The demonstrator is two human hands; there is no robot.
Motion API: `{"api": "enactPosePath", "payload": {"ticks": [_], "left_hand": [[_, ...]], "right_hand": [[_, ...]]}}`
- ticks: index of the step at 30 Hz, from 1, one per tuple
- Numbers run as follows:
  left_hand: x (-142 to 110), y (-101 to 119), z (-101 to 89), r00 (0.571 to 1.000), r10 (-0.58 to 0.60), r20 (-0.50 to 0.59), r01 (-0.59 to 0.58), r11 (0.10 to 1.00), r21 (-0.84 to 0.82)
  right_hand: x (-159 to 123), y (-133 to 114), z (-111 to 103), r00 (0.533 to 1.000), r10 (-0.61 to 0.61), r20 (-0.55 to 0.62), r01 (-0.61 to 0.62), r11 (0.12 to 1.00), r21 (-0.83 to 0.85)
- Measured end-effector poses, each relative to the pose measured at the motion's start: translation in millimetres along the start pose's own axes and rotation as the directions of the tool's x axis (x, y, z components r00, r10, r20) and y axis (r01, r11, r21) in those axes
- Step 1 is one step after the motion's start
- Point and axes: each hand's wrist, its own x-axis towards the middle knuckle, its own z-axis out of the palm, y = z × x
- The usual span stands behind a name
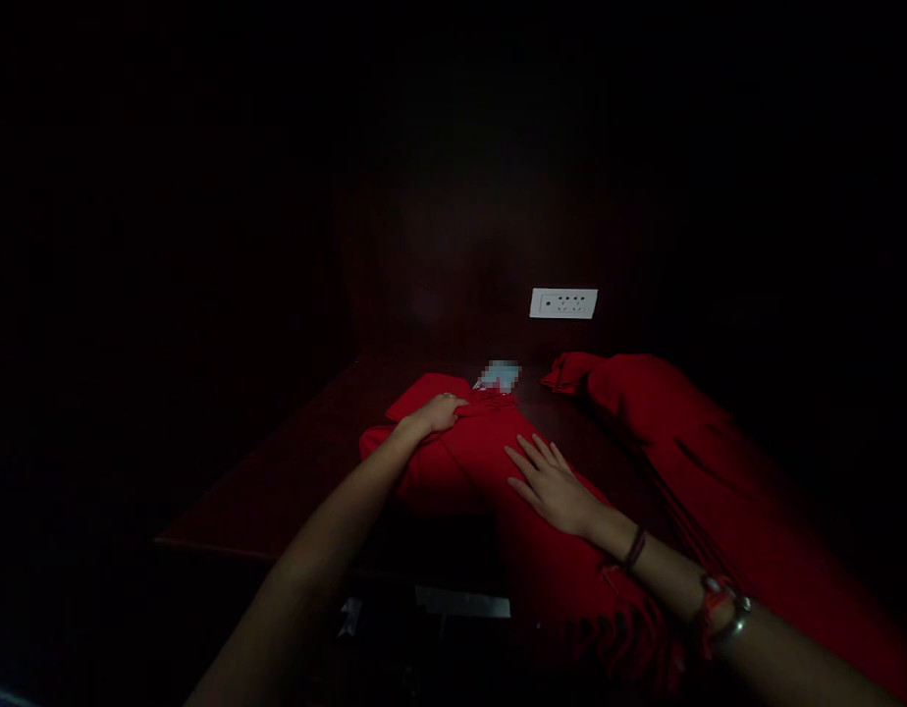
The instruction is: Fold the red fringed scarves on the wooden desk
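A red fringed scarf [490, 457] lies partly folded on a dark tabletop, its tasselled end hanging past the front edge. At the scarf's far end, my left hand [440, 410] is closed on a bunched fold of the cloth; its fingertips are partly hidden. Lower and to the right, my right hand [553, 483] rests flat on the scarf with its fingers spread. Just behind the bunched fold lies a pale blue item [501, 376], blurred so that I cannot tell its kind.
More red cloth [666, 432] runs along the right side, over the dark tabletop [277, 491]. A white socket panel [563, 303] sits on the dark wall behind. Below the table's front edge is a pale strip [464, 601]. Deep shadow hides the surroundings.
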Motion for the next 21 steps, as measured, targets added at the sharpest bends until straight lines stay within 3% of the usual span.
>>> {"api": "enactPosePath", "payload": {"ticks": [5,9,11,13,17,19,21], "left_hand": [[-12.8,-0.5,-7.8,0.959,-0.274,0.073,0.273,0.962,0.025],[-12.0,-6.6,-13.4,0.925,-0.357,0.126,0.362,0.932,-0.012],[-10.2,-9.7,-9.8,0.909,-0.412,0.063,0.416,0.906,-0.073],[-10.0,-11.8,-4.3,0.889,-0.451,-0.079,0.438,0.888,-0.142],[-13.6,-12.2,-0.3,0.838,-0.424,-0.342,0.409,0.905,-0.12],[-14.9,-11.7,-1.7,0.793,-0.477,-0.379,0.475,0.874,-0.106],[-14.9,-12.3,-2.5,0.767,-0.556,-0.319,0.544,0.828,-0.135]], "right_hand": [[17.6,18.7,-4.3,0.977,-0.202,0.068,0.201,0.979,0.021],[40.9,26.9,-7.9,0.949,-0.299,0.101,0.299,0.954,0.02],[49.4,31.2,-8.0,0.939,-0.326,0.105,0.327,0.945,0.014],[53.8,35.6,-8.1,0.935,-0.34,0.105,0.34,0.94,0.014],[57.3,39.8,-11.8,0.941,-0.317,0.121,0.318,0.948,0.013],[60.5,37.5,-14.9,0.949,-0.283,0.14,0.284,0.959,0.012],[64.8,32.7,-16.6,0.956,-0.247,0.158,0.247,0.969,0.017]]}}
